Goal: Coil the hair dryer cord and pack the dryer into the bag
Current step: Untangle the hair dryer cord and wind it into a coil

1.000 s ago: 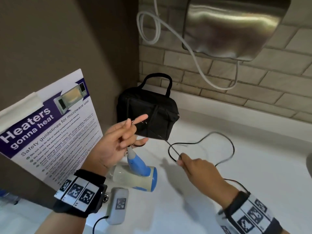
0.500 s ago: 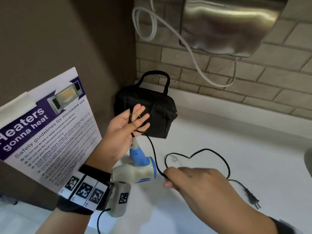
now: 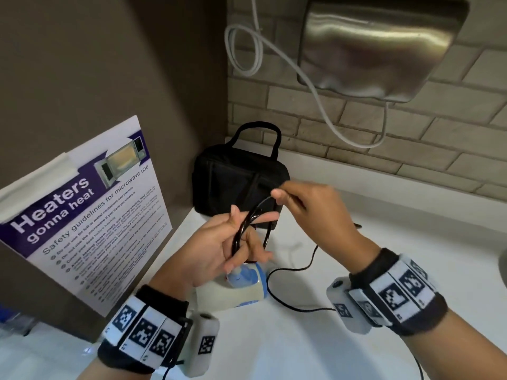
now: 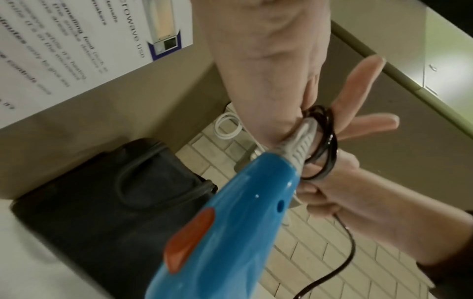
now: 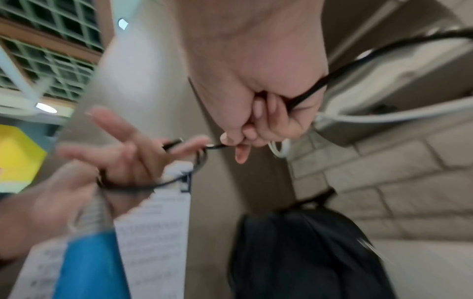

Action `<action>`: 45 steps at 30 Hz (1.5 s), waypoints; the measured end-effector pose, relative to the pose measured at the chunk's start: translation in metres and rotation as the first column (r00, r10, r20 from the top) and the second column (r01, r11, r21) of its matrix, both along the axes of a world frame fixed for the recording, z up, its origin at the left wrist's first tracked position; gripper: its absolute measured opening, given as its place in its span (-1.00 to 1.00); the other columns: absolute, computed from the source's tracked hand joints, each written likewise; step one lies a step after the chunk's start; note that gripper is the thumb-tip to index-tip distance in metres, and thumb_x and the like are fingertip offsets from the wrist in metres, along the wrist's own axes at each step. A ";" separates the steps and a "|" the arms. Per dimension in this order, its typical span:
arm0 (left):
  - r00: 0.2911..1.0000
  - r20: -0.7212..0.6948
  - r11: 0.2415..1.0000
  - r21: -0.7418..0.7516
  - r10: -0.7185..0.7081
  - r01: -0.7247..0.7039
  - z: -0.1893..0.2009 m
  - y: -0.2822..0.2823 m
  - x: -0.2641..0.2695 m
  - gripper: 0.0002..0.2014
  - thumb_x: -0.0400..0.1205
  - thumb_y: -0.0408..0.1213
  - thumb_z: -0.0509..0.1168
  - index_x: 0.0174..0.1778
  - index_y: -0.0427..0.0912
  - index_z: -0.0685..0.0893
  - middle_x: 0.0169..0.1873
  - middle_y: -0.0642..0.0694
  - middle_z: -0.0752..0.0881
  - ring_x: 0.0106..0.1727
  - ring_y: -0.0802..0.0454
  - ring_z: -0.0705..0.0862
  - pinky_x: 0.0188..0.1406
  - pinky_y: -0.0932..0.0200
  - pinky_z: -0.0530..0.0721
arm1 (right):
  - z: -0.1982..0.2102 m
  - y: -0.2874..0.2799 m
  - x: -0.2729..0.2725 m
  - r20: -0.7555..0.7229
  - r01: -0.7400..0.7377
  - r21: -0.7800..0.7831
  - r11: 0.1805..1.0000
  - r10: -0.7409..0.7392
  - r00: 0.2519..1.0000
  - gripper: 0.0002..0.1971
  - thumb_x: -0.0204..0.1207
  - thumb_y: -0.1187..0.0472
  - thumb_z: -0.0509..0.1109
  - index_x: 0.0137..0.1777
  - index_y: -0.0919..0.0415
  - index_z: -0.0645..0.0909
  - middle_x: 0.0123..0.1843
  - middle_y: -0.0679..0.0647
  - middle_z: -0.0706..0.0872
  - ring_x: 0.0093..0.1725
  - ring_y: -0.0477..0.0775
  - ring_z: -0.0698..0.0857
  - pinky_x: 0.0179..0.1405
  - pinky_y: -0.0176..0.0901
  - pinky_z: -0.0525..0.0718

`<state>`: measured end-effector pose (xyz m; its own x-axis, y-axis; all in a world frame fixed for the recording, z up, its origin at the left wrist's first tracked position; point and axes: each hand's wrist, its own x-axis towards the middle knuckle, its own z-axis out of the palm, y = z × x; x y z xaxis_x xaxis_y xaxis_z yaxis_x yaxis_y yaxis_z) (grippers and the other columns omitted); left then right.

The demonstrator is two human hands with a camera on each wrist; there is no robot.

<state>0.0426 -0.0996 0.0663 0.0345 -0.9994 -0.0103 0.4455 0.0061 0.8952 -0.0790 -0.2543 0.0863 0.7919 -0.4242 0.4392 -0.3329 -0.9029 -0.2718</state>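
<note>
Mid-coiling, the right hand (image 3: 310, 204) is pinching the cord (image 3: 248, 222) and laying a loop onto the left hand (image 3: 216, 242), whose fingers (image 3: 263, 216) are gripping the wound turns; slack lying on the tabletop (image 3: 301, 352) is needing winding.

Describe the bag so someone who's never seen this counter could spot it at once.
Below the steel hand dryer on the brick wall, follow the white counter left into the corner. The black bag stands there, boxy with a loop handle, unlike the white and blue hair dryer before it.
</note>
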 end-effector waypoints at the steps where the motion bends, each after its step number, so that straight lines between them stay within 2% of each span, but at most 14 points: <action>1: 1.000 -0.019 1.000 0.007 0.021 -0.020 0.000 0.001 -0.001 -0.47 0.68 -0.01 -0.07 0.28 -0.30 0.60 -0.52 -0.14 0.73 -0.74 0.21 0.43 0.10 -0.05 0.73 | -0.010 -0.004 -0.002 -0.024 0.015 0.039 0.999 -0.014 1.000 -0.59 0.64 -0.18 0.10 -0.18 0.05 0.63 -0.41 -0.09 0.61 -0.33 0.12 0.68 -0.39 0.02 0.62; 4: 0.992 -0.006 0.992 0.004 0.123 -0.123 -0.002 0.004 0.000 -0.50 0.70 -0.10 -0.05 -0.11 -0.25 0.78 -0.69 -0.04 0.62 -0.49 0.17 0.45 0.05 -0.04 0.75 | -0.038 -0.007 -0.011 -0.094 0.057 0.118 0.991 -0.046 0.995 -0.55 0.64 -0.23 0.04 -0.17 0.01 0.62 -0.42 -0.07 0.63 -0.35 0.09 0.64 -0.38 -0.03 0.57; 6: 0.983 -0.027 0.983 -0.024 0.184 -0.185 -0.001 0.004 0.001 -0.50 0.68 -0.13 -0.02 -0.35 -0.19 0.76 -0.69 -0.02 0.64 -0.54 0.16 0.43 0.06 -0.04 0.76 | -0.056 -0.006 -0.020 -0.164 0.089 0.155 0.984 -0.063 0.984 -0.59 0.65 -0.22 0.01 -0.17 -0.02 0.58 -0.49 -0.11 0.53 -0.41 0.01 0.53 -0.39 -0.09 0.47; 8: 0.962 -0.089 0.965 -0.040 0.256 -0.261 -0.003 0.003 0.007 -0.59 0.64 -0.16 0.05 -0.30 -0.38 0.65 -0.53 -0.03 0.76 -0.63 0.24 0.58 0.08 -0.03 0.77 | -0.074 -0.005 -0.033 -0.201 0.085 0.183 0.979 -0.048 0.978 -0.60 0.65 -0.20 0.01 -0.18 -0.04 0.57 -0.54 -0.11 0.50 -0.47 -0.02 0.51 -0.36 -0.14 0.42; 11: 0.939 -0.159 0.946 -0.066 0.304 -0.317 -0.010 0.002 0.014 -0.66 0.58 -0.17 0.19 0.01 -0.35 0.73 -0.09 -0.16 0.84 -0.18 0.03 0.83 0.13 0.00 0.74 | -0.095 -0.005 -0.054 -0.190 0.041 0.235 0.971 0.004 0.982 -0.60 0.64 -0.19 0.01 -0.20 -0.04 0.58 -0.58 -0.13 0.52 -0.51 0.03 0.63 -0.35 -0.27 0.42; 14: 0.923 -0.216 0.937 -0.076 0.318 -0.340 -0.013 -0.002 0.016 -0.62 0.67 -0.29 0.04 0.35 -0.34 0.53 0.26 -0.24 0.71 0.25 -0.18 0.70 0.26 -0.03 0.65 | -0.112 0.003 -0.070 -0.221 -0.034 0.104 0.994 0.056 0.974 -0.64 0.64 -0.10 0.07 -0.23 0.04 0.57 -0.62 -0.08 0.52 -0.59 0.07 0.55 -0.47 -0.30 0.29; 18: 0.901 -0.246 0.916 -0.097 0.357 -0.389 -0.016 -0.011 0.019 -0.58 0.67 -0.32 0.04 0.45 -0.34 0.39 0.39 -0.23 0.60 0.38 -0.21 0.60 0.32 -0.11 0.59 | -0.119 0.030 -0.087 -0.338 -0.078 0.004 0.997 0.075 0.938 -0.76 0.58 0.00 0.17 -0.27 0.00 0.55 -0.55 -0.04 0.62 -0.61 0.00 0.53 -0.55 -0.29 0.35; 22: 0.887 -0.124 0.889 -0.057 0.446 -0.455 -0.020 -0.018 0.019 -0.59 0.70 -0.37 0.06 0.50 -0.27 0.35 0.36 -0.14 0.64 0.36 -0.11 0.62 0.32 0.00 0.60 | -0.085 0.067 -0.088 -0.325 -0.079 -0.046 0.996 0.060 0.944 -0.76 0.63 -0.03 0.07 -0.21 -0.12 0.49 -0.56 -0.15 0.61 -0.63 -0.05 0.49 -0.57 -0.32 0.22; 25: 0.904 -0.006 0.902 -0.054 0.428 -0.428 -0.018 -0.020 0.014 -0.57 0.71 -0.38 0.05 0.53 -0.22 0.31 0.36 -0.11 0.64 0.37 -0.04 0.62 0.39 0.13 0.52 | -0.042 0.078 -0.081 -0.219 -0.146 0.061 0.987 0.156 0.963 -0.84 0.66 0.01 0.07 -0.08 -0.10 0.46 -0.41 -0.12 0.65 -0.49 0.01 0.63 -0.60 -0.33 0.47; 29: 0.951 0.161 0.964 -0.030 0.265 -0.264 -0.008 -0.020 0.001 -0.61 0.72 -0.34 0.03 0.49 -0.18 0.37 0.26 -0.10 0.72 0.30 0.01 0.67 0.37 0.19 0.56 | 0.015 0.072 -0.063 -0.038 -0.166 0.035 0.985 0.167 0.985 -0.89 0.54 0.07 0.23 -0.08 -0.02 0.58 -0.32 -0.05 0.71 -0.36 0.06 0.70 -0.48 -0.12 0.67; 33: 0.974 0.225 0.999 0.050 -0.006 -0.005 0.005 -0.017 -0.009 -0.69 0.70 -0.33 0.03 0.26 -0.28 0.60 -0.11 -0.21 0.83 -0.10 -0.15 0.79 0.04 0.11 0.66 | 0.040 0.048 -0.037 0.065 -0.099 -0.008 0.995 0.099 0.993 -0.85 0.53 0.06 0.29 -0.07 0.04 0.69 -0.31 -0.02 0.70 -0.33 0.08 0.70 -0.44 0.00 0.65; 38: 0.984 0.066 0.986 0.038 -0.164 0.162 0.007 -0.006 -0.006 -0.49 0.69 -0.07 -0.05 0.37 -0.35 0.52 -0.30 -0.26 0.81 -0.59 0.08 0.56 0.44 -0.19 0.49 | 0.017 0.005 -0.011 0.011 -0.045 0.175 0.983 0.044 0.999 -0.67 0.58 -0.13 0.25 -0.17 0.08 0.67 -0.31 -0.10 0.75 -0.26 -0.05 0.70 -0.24 -0.01 0.65; 41: 0.988 -0.026 0.988 0.006 -0.154 0.154 0.003 -0.004 -0.004 -0.53 0.69 -0.12 -0.01 0.37 -0.34 0.53 -0.28 -0.25 0.80 -0.65 0.16 0.44 0.47 -0.26 0.43 | -0.018 -0.004 -0.008 -0.074 -0.004 0.298 0.954 0.027 0.997 -0.41 0.51 -0.40 -0.03 -0.12 0.08 0.59 -0.29 -0.02 0.73 -0.28 -0.01 0.67 -0.20 0.05 0.65; 45: 0.992 -0.110 0.996 -0.065 -0.068 0.061 -0.002 -0.002 -0.001 -0.58 0.65 -0.11 0.17 0.31 -0.32 0.60 0.01 -0.34 0.79 -0.58 0.16 0.54 0.37 -0.18 0.55 | -0.063 0.001 -0.016 -0.231 0.053 0.396 0.917 0.043 0.972 -0.51 0.58 -0.25 -0.06 0.17 0.06 0.51 -0.05 0.08 0.79 -0.11 0.21 0.74 -0.13 0.08 0.66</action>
